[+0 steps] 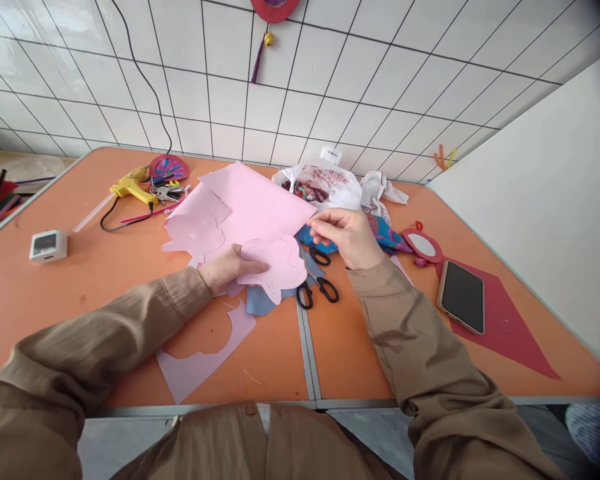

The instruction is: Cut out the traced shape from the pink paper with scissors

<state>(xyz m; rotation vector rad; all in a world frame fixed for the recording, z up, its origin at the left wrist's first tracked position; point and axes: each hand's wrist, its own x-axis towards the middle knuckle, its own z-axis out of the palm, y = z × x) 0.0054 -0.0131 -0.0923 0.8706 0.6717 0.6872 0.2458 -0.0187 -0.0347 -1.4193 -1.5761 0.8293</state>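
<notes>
My left hand (227, 269) grips a pink cut-out (276, 263) with a wavy edge and thin drawn lines, its thumb lying on top. Behind it lies a large pink sheet (250, 200), with another pink cut-out (195, 233) at its left. My right hand (344, 233) is closed in a pinch beside the right corner of the large sheet; what its fingertips hold, if anything, I cannot make out. Black-handled scissors (317, 290) lie below that hand, partly over blue material (261, 301). A pink paper scrap (200, 363) rests near the front edge.
A yellow glue gun (135, 189), keys (169, 193) and a small white device (49, 246) are on the left. At the back sits a white plastic bag (337, 187). A phone (463, 295) lies on red sheet (515, 327) at right, near a round red-rimmed piece (423, 245).
</notes>
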